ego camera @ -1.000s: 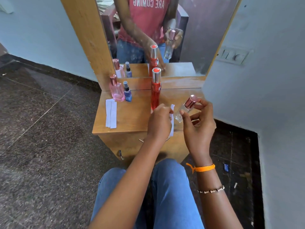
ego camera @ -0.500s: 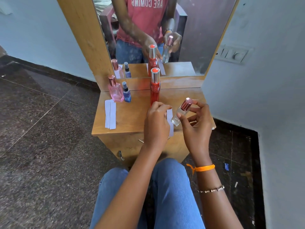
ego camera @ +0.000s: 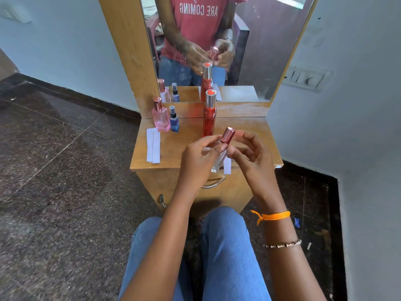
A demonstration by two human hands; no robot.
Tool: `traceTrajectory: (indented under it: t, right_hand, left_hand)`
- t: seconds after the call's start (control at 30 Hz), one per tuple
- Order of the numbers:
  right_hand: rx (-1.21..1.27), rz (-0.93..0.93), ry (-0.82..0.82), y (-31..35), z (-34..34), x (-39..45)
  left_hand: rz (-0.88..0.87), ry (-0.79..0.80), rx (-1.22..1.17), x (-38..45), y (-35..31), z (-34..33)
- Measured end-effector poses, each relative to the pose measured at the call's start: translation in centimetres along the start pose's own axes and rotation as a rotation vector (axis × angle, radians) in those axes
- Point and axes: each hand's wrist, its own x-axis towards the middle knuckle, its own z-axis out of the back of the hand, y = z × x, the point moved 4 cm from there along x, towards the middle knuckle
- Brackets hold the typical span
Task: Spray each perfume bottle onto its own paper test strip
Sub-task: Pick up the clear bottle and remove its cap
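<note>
Perfume bottle (clear glass, glossy rose-metal cap) tilted over the wooden dresser top: your left hand and right hand pinch it, above a paper strip.

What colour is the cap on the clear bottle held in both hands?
Metallic rose pink cap on the clear bottle, seen best in the head view.

A home bedroom corner: wooden dressing table with mirror, wall switchboard, stone-tiled floor.
</note>
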Motion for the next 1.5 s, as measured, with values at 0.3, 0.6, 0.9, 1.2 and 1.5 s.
traceTrajectory:
  t: [0.3, 0.6, 0.9, 1.2, 1.5]
  right_hand:
    - [-0.056, 0.081, -0.008, 2.1, -0.7, 1.3]
    - [-0.498, 0.124, -0.186, -1.8, 3.1, 3.3]
    - [-0.612, 0.126, -0.235, -5.1, 3.4, 3.1]
    - [-0.296, 0.204, 0.006, -2.4, 0.6, -0.9]
    - [-0.284, 0.146, -0.133, -3.7, 2.6, -0.7]
  left_hand:
    - [-0.036, -0.019, 0.135, -1.4, -0.3, 0.6]
    - [0.103, 0.008, -0.014, -1.6, 2.1, 0.5]
    - [0.141, 0.001, -0.062, -1.4, 2.3, -0.3]
    - [0.068, 0.034, -0.022, 0.4, 0.9, -1.8]
    - [-0.058, 0.037, 0.603, 3.3, 1.5, -4.3]
